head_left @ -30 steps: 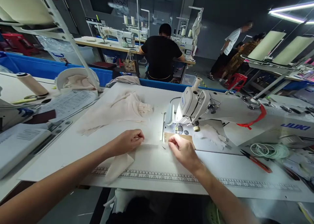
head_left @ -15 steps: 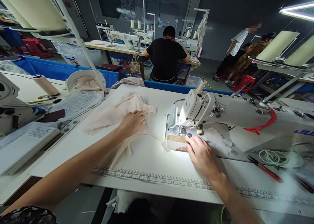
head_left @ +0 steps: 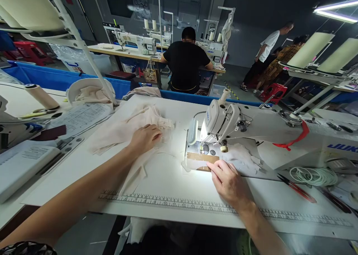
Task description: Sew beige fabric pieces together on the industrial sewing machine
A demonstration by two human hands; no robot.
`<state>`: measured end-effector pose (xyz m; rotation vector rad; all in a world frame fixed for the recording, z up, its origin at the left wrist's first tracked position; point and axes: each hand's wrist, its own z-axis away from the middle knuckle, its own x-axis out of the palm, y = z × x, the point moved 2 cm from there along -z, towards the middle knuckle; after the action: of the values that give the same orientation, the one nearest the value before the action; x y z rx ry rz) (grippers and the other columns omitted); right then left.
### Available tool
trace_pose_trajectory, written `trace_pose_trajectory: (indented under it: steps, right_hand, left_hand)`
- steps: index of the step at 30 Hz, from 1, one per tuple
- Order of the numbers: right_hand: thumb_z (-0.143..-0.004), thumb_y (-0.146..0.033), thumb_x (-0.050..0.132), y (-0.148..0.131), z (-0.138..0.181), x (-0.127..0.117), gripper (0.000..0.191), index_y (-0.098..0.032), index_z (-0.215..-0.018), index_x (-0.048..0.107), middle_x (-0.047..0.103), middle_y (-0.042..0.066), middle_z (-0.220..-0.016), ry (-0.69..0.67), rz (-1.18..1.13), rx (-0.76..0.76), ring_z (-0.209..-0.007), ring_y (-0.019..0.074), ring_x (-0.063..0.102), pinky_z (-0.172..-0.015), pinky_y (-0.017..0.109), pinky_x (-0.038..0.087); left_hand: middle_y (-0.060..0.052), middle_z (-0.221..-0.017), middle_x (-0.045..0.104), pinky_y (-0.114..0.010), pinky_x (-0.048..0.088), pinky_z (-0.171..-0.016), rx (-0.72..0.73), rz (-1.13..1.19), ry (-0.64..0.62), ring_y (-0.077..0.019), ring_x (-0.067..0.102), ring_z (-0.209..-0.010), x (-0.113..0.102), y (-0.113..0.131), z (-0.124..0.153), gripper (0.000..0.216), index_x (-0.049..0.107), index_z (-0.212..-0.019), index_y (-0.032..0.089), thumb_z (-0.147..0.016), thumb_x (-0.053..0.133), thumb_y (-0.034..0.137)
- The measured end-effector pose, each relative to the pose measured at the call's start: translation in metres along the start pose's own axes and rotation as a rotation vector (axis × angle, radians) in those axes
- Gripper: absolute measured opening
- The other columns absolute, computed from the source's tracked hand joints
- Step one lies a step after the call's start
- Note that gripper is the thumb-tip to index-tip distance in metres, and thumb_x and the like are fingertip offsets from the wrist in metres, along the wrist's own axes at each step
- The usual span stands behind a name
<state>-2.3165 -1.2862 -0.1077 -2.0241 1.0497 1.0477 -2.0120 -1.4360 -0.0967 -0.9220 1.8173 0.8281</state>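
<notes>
Thin cream fabric (head_left: 120,132) lies crumpled on the left of the white sewing table. My left hand (head_left: 145,137) rests on its right part with the fingers curled closed on the cloth. A white sewing machine (head_left: 220,122) stands to the right, its lamp lighting the needle area. In front of the needle, brown tape (head_left: 201,157) covers part of the bed plate. My right hand (head_left: 228,180) touches the plate's right end, thumb and forefinger pinched together; anything between the fingertips is too small to make out. Pale fabric scraps (head_left: 243,156) lie under the machine arm.
A printed ruler (head_left: 173,202) runs along the table's front edge. Red-handled snips (head_left: 299,189) and coiled pale cord (head_left: 313,176) lie at right. Papers (head_left: 84,119), a thread cone (head_left: 41,96) and a white box (head_left: 30,161) are at left. A person (head_left: 188,63) sits ahead.
The whole view has shifted slightly. My right hand's fingertips have moved a little along the taped plate and drawn closer together. My left hand stays on the fabric, its fingers more curled.
</notes>
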Motion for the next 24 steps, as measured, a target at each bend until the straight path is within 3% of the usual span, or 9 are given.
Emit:
trace_pose_trajectory:
  steps: [8, 11, 15, 18, 24]
  right_hand:
    - [-0.093, -0.008, 0.045, 0.001, 0.001, -0.005, 0.033, -0.017, -0.115, 0.068, 0.061, 0.004, -0.088, 0.007, 0.002, 0.031, -0.078, 0.0180, 0.052, -0.074, 0.032, 0.045]
    - [-0.091, -0.006, 0.044, 0.002, 0.002, -0.002, 0.035, -0.017, -0.114, 0.068, 0.060, 0.005, -0.088, 0.002, 0.001, 0.018, -0.078, 0.0183, 0.052, -0.075, 0.033, 0.044]
    - [-0.089, -0.005, 0.044, 0.004, 0.003, 0.004, 0.036, -0.018, -0.113, 0.067, 0.056, 0.005, -0.086, -0.004, -0.010, -0.012, -0.078, 0.0191, 0.050, -0.075, 0.034, 0.043]
    - [-0.087, -0.005, 0.045, 0.003, 0.003, 0.005, 0.038, -0.020, -0.113, 0.067, 0.056, 0.005, -0.085, -0.010, -0.013, -0.002, -0.079, 0.0200, 0.050, -0.074, 0.034, 0.041]
    - [-0.076, -0.007, 0.052, -0.001, 0.003, 0.007, 0.029, -0.026, -0.094, 0.065, 0.054, 0.004, -0.083, -0.027, 0.028, 0.061, -0.074, 0.0206, 0.047, -0.067, 0.034, 0.036]
  left_hand:
    - [-0.006, -0.091, 0.073, -0.031, 0.050, -0.072, -0.317, 0.389, 0.052, -0.0216, 0.066, -0.082, -0.010, -0.018, -0.002, 0.027, 0.060, -0.088, 0.021, -0.084, 0.043, 0.041]
    - [-0.008, -0.100, 0.072, -0.035, 0.053, -0.082, -0.166, 0.350, 0.056, -0.0239, 0.066, -0.093, -0.013, -0.017, -0.002, 0.030, 0.062, -0.094, 0.020, -0.083, 0.046, 0.044]
    - [-0.009, -0.110, 0.071, -0.038, 0.052, -0.088, 0.085, 0.163, -0.045, -0.0268, 0.062, -0.106, -0.005, -0.003, -0.002, 0.031, 0.068, -0.098, 0.022, -0.085, 0.045, 0.037]
    - [-0.008, -0.104, 0.072, -0.037, 0.053, -0.080, 0.095, 0.074, -0.092, -0.0271, 0.064, -0.102, 0.001, 0.004, -0.004, 0.035, 0.069, -0.093, 0.023, -0.088, 0.036, 0.033]
    - [-0.006, -0.112, 0.074, -0.035, 0.054, -0.071, -0.008, 0.099, -0.001, -0.0293, 0.067, -0.102, 0.005, -0.009, -0.003, 0.043, 0.072, -0.096, 0.025, -0.091, 0.035, 0.046]
